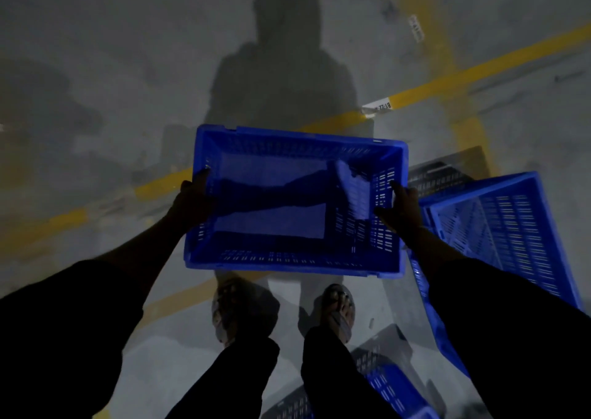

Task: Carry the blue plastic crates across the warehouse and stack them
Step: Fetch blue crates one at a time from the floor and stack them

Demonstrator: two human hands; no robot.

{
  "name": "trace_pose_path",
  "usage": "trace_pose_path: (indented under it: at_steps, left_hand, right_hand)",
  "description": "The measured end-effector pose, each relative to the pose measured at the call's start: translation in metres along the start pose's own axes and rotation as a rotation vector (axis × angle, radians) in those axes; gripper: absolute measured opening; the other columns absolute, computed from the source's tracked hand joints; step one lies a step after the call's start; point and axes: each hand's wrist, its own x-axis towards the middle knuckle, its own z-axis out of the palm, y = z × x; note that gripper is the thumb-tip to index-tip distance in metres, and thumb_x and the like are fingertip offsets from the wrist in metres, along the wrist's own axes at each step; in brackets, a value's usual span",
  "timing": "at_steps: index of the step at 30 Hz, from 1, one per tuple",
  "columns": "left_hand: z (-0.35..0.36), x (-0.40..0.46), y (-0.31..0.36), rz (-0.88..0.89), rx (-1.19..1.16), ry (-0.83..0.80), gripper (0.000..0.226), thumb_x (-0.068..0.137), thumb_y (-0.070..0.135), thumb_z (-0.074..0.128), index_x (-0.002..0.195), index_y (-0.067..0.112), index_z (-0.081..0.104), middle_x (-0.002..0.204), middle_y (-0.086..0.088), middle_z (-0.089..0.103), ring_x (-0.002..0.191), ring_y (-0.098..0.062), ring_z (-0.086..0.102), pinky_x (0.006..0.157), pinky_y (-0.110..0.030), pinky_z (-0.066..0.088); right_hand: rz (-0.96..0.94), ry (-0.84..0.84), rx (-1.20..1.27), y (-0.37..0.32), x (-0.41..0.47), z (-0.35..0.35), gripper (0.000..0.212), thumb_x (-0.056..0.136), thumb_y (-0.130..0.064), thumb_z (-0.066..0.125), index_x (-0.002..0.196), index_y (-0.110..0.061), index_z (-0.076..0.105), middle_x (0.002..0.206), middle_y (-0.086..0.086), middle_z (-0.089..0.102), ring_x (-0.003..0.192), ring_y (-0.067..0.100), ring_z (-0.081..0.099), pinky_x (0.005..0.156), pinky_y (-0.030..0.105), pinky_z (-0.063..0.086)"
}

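Head cam looks pretty much straight down, and it's dim. A blue crate (294,201) is held out in front, open top up, above the grey floor (96,66). The left hand (193,199) grips its left rim and the right hand (399,207) grips the right rim, fingers curled over the edge. Two sandalled feet (339,311) stand just under the near edge. The right side is tight: a second blue crate (499,236) sits tilted there, touching or almost touching the held one's corner, and a third crate (393,390) lies by the right leg. Left and ahead the floor is open, crossed by yellow lines (479,66). A white label (377,106) on the line reads something like "77-18", with the start too blurry to read.
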Motion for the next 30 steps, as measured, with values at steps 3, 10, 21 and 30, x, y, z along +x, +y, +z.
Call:
trace_pose_path:
  at_steps: [3, 10, 21, 30]
  left_hand:
    - [-0.029, -0.056, 0.028, 0.013, 0.037, 0.033, 0.096, 0.079, 0.057, 0.062, 0.157, 0.041, 0.01, 0.135, -0.022, 0.046, 0.104, -0.046, 0.061, 0.086, -0.055, 0.057]
    - [-0.128, -0.21, 0.087, 0.124, 0.304, 0.167, 0.086, 0.094, 0.01, 0.06, 0.162, 0.023, 0.009, 0.141, -0.024, 0.04, 0.118, -0.046, 0.053, 0.09, -0.048, 0.048]
    - [-0.283, -0.502, 0.147, 0.222, 0.222, 0.345, 0.088, 0.082, 0.045, 0.04, 0.161, 0.022, 0.01, 0.138, -0.025, 0.036, 0.1, -0.05, 0.06, 0.082, -0.055, 0.052]
    - [-0.266, -0.593, 0.085, 0.271, -0.034, 0.688, 0.064, 0.096, 0.027, 0.047, 0.158, 0.024, 0.027, 0.131, -0.02, 0.043, 0.103, -0.042, 0.061, 0.092, -0.049, 0.053]
  right_hand:
    - [-0.036, -0.008, -0.033, -0.024, -0.029, -0.036, 0.085, 0.078, -0.007, 0.077, 0.15, -0.007, 0.033, 0.143, 0.029, 0.032, 0.127, 0.046, 0.042, 0.103, 0.044, 0.038]
    - [-0.152, 0.018, -0.081, -0.11, -0.124, -0.158, 0.077, 0.08, 0.003, 0.061, 0.15, -0.01, 0.034, 0.145, 0.024, 0.031, 0.119, 0.048, 0.048, 0.093, 0.05, 0.046]
    - [-0.404, 0.245, -0.247, -0.259, -0.341, -0.361, 0.064, 0.085, 0.001, 0.053, 0.146, -0.011, 0.039, 0.132, 0.024, 0.036, 0.09, 0.046, 0.055, 0.068, 0.046, 0.045]
    - [-0.764, 0.318, -0.116, -0.296, -0.386, -0.382, 0.049, 0.095, -0.003, 0.045, 0.144, -0.008, 0.042, 0.115, 0.022, 0.043, 0.072, 0.028, 0.04, 0.067, 0.044, 0.042]
